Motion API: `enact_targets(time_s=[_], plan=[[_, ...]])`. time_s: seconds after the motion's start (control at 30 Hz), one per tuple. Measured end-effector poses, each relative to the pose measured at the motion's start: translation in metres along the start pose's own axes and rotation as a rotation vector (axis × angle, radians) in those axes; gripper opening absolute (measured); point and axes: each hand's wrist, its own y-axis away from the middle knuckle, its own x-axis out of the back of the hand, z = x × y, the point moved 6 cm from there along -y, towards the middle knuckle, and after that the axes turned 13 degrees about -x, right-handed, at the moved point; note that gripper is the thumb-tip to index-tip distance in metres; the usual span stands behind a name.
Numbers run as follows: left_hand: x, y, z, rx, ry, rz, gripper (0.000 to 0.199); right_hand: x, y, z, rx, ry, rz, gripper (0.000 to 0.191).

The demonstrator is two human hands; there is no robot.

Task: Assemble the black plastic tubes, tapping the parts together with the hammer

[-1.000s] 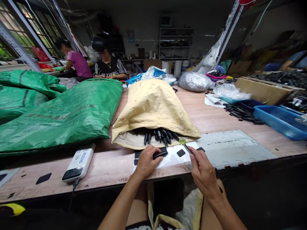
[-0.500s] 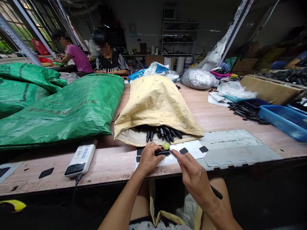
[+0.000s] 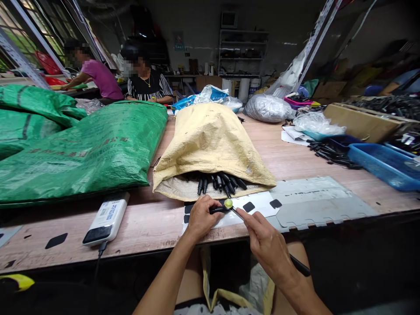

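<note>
Against a second ago, the right hand has come left, bringing the yellow-green round head of its tool from beside the sack's mouth to the right end of the black piece; the head seems to touch it, though the parts are too small to be sure. The right fingers are clamped on the tool's slim metallic shaft, its dark handle jutting out behind. The left hand pinches the piece between thumb and fingers, above a white sheet just near of the sack mouth. The creased, matte yellow sack gapes on slender black parts; a glossy green sack slumps left. The table has pale wood grain. Farther off are two seated people and metal shelves in a dim room.
</note>
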Motion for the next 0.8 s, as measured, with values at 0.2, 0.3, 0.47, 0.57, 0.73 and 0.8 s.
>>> enact_targets(time_s=[0.2, 0.3, 0.47, 0.57, 0.73, 0.8], plan=[[0.001, 0.0, 0.002, -0.011, -0.007, -0.012, 0.015, 0.008, -0.01, 0.016, -0.059, -0.049, 0.067, 0.042], [0.001, 0.001, 0.002, -0.014, -0.009, -0.022, 0.015, 0.011, -0.02, 0.032, -0.116, 0.0, 0.13, 0.036], [0.002, 0.002, 0.002, -0.032, 0.009, -0.029, 0.012, 0.0, -0.03, 0.054, -0.091, 0.113, 0.156, 0.031], [0.003, 0.002, 0.003, -0.04, 0.008, -0.034, 0.012, -0.007, -0.029, 0.057, -0.053, 0.152, 0.189, 0.03], [0.004, 0.002, 0.004, -0.064, 0.009, -0.046, 0.014, -0.013, -0.024, 0.054, -0.03, 0.222, 0.27, 0.029], [0.004, 0.003, 0.004, -0.068, 0.021, -0.047, 0.014, -0.014, -0.023, 0.054, -0.025, 0.239, 0.293, 0.03]])
